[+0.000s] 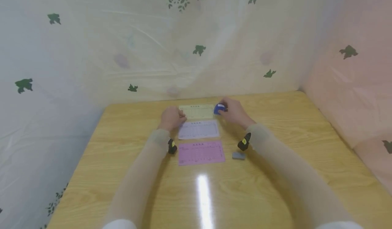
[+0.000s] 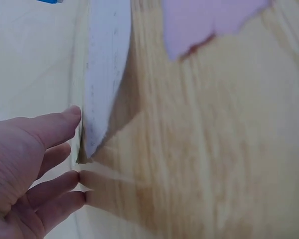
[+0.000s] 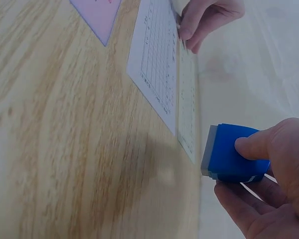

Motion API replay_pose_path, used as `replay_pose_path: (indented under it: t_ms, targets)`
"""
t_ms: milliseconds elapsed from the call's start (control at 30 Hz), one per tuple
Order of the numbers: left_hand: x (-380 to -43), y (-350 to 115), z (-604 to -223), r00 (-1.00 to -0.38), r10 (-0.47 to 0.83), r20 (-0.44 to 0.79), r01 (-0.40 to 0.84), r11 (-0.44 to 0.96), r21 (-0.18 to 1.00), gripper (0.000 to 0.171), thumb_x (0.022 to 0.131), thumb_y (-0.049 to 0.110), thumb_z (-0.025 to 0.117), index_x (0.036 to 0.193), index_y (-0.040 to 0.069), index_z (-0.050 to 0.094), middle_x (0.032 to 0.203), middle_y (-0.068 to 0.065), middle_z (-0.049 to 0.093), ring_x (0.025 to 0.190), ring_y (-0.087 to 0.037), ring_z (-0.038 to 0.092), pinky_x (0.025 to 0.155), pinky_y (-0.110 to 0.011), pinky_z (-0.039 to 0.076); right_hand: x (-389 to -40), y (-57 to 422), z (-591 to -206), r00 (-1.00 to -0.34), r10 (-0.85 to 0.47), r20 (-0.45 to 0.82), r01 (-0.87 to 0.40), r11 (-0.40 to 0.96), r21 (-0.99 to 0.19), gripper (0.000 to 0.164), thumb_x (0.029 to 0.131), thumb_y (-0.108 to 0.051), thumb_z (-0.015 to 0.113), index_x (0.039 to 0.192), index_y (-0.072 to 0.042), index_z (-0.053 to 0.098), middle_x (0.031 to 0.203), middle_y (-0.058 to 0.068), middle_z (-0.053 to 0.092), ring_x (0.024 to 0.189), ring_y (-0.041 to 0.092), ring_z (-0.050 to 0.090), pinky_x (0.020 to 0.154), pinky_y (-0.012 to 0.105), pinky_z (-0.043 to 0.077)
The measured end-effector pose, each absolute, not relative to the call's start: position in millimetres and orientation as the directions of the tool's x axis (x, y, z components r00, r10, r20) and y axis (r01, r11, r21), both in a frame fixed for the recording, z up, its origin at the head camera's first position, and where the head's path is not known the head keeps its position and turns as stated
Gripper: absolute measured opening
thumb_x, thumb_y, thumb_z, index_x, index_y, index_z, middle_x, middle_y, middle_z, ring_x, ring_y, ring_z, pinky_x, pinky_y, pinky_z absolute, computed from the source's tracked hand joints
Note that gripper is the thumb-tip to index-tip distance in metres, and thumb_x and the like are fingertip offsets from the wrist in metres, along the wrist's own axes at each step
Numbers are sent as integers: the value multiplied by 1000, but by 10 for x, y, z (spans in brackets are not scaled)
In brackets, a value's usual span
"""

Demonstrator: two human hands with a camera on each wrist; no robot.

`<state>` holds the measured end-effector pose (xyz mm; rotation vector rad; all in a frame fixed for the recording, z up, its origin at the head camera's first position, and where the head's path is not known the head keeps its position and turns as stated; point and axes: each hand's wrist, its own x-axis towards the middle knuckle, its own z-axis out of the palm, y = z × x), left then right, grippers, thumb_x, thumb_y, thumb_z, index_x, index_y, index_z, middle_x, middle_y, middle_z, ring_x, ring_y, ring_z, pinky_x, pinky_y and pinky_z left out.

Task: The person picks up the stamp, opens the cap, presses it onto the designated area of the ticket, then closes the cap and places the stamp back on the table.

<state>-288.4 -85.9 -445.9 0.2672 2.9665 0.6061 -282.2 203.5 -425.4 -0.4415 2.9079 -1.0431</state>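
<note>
Three printed paper slips lie in a column: a yellow slip (image 1: 197,112) farthest away, a white slip (image 1: 199,129) below it and a pink slip (image 1: 201,153) nearest. My left hand (image 1: 172,117) rests at the left end of the yellow slip, fingers spread a little apart in the left wrist view, with the thumb at the slip's edge. My right hand (image 1: 234,111) holds a blue stamp (image 3: 236,152) between thumb and fingers, at the yellow slip's right end. The stamp's pale grey face is turned towards the table in the right wrist view.
A small grey block (image 1: 238,155) lies right of the pink slip. The wooden table (image 1: 128,174) reaches back to a pale patterned curtain (image 1: 171,65). A bright light reflection runs down the table's near middle.
</note>
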Motion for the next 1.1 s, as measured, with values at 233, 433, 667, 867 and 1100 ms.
replay_pose_path:
  t_ms: [233, 433, 667, 867, 1100]
  targets:
    - [-2738, -808, -4411, -988, 150, -33, 110, 839, 533, 34, 98, 31, 78, 123, 9, 77, 134, -9, 75, 133, -35, 66, 119, -51, 51, -2823, 2109, -4240, -961, -267, 67, -249, 739, -626, 26, 102, -13, 68, 125, -1, 64, 127, 21, 71, 122, 39, 68, 109, 53, 57]
    - [-2534, -719, -4360, -977, 201, -70, 139, 851, 507, 37, 94, 35, 82, 120, 9, 79, 130, -11, 77, 125, -33, 70, 113, -48, 56, -2782, 2144, -4207, -958, -277, 74, -261, 732, -629, 26, 101, -11, 69, 125, -2, 63, 126, 21, 71, 122, 39, 68, 109, 54, 58]
    - [-2328, -634, -4312, -959, 241, -149, 169, 909, 382, 35, 94, 34, 82, 117, 7, 80, 125, -14, 79, 109, -27, 77, 101, -41, 63, -2694, 2125, -4223, -958, -280, 70, -259, 726, -637, 26, 101, -10, 70, 125, -2, 63, 127, 20, 72, 123, 39, 68, 110, 53, 57]
    - [-2291, -605, -4319, -951, 256, -174, 180, 914, 363, 33, 94, 28, 82, 118, 5, 79, 125, -17, 77, 116, -31, 77, 104, -44, 62, -2595, 2064, -4119, -951, -300, 75, -278, 721, -635, 26, 101, -11, 70, 125, -4, 65, 128, 19, 72, 123, 38, 69, 110, 53, 57]
    - [-2339, -650, -4310, -952, 247, -180, 175, 924, 340, 32, 93, 28, 82, 118, 7, 79, 127, -15, 77, 118, -30, 76, 106, -44, 61, -2461, 1952, -3971, -931, -354, 91, -329, 703, -631, 28, 98, -8, 73, 125, -2, 66, 124, 17, 73, 119, 35, 71, 107, 49, 60]
